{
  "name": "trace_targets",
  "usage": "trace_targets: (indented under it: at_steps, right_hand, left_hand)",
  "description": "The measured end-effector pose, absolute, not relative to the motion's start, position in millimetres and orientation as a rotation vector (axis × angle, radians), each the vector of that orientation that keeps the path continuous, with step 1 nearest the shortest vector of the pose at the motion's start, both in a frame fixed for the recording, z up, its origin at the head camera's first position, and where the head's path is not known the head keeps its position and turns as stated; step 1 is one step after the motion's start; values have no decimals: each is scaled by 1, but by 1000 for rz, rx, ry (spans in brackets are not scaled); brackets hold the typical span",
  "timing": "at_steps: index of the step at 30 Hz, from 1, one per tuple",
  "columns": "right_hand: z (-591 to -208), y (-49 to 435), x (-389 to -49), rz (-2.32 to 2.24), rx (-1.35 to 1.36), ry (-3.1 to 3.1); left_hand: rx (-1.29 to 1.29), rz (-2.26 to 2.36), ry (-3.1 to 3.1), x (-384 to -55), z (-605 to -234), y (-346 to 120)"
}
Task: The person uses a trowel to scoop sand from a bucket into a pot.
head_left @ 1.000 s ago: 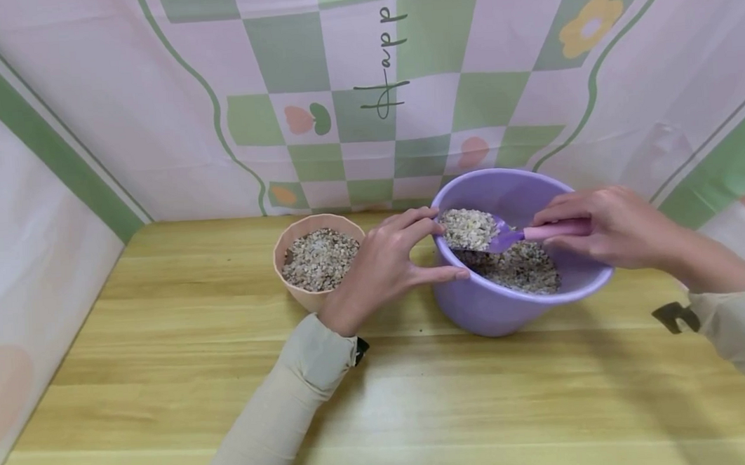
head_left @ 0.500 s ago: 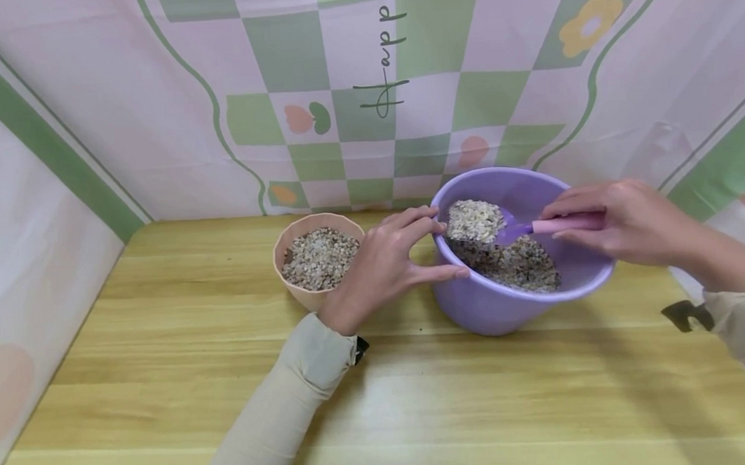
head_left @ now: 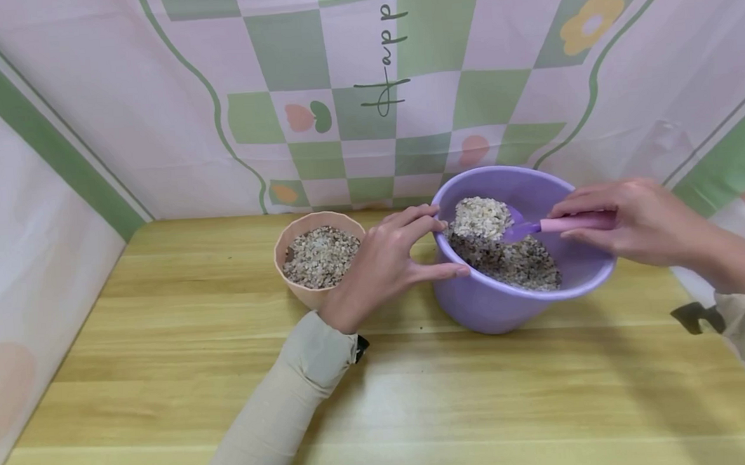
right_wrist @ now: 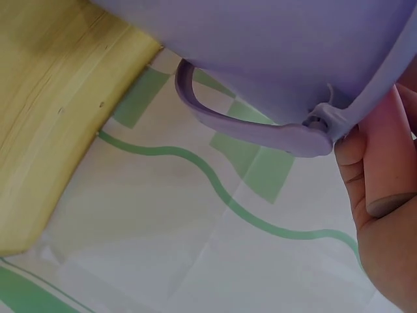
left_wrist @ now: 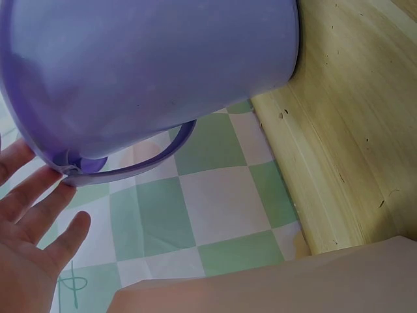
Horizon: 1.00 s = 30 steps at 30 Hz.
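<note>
In the head view my right hand (head_left: pixel 640 222) grips the pink handle of a small purple-bladed trowel (head_left: pixel 577 222) over the lavender bucket (head_left: pixel 487 311). A heap of pale gravel (head_left: pixel 482 217) rests on the blade. Darker mixed gravel (head_left: pixel 529 266) covers the bucket's inside below it. My left hand (head_left: pixel 383 267) touches the bucket's left rim with extended fingertips, thumb spread toward the near side. The left wrist view shows those fingers (left_wrist: pixel 42 205) by the rim and its hinged handle (left_wrist: pixel 137 168). Beside the left hand stands a peach pot (head_left: pixel 300 292) holding similar gravel (head_left: pixel 320 256).
Both containers stand at the back of a wooden table (head_left: pixel 165 384). A checked green and white cloth (head_left: pixel 369 106) hangs close behind them. The left forearm crosses the front of the peach pot, partly hiding it.
My right hand has drawn the loaded trowel to the right, away from the bucket's left rim and further over its inside. My left hand stays at the rim.
</note>
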State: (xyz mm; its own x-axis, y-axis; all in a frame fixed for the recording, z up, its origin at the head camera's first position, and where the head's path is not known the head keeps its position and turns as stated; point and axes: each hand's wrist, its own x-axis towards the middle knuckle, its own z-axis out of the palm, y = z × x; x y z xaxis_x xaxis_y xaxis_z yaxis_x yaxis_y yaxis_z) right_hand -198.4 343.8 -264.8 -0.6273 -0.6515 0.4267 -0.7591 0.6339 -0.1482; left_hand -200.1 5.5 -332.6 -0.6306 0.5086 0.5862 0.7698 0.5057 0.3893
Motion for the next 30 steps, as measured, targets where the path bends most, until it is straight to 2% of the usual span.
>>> trace_targets:
  at_steps: [30]
  right_hand:
    - [-246, 345, -196, 499, 1231, -2475]
  left_hand:
    - [-1079, -803, -2417, -197, -323, 3]
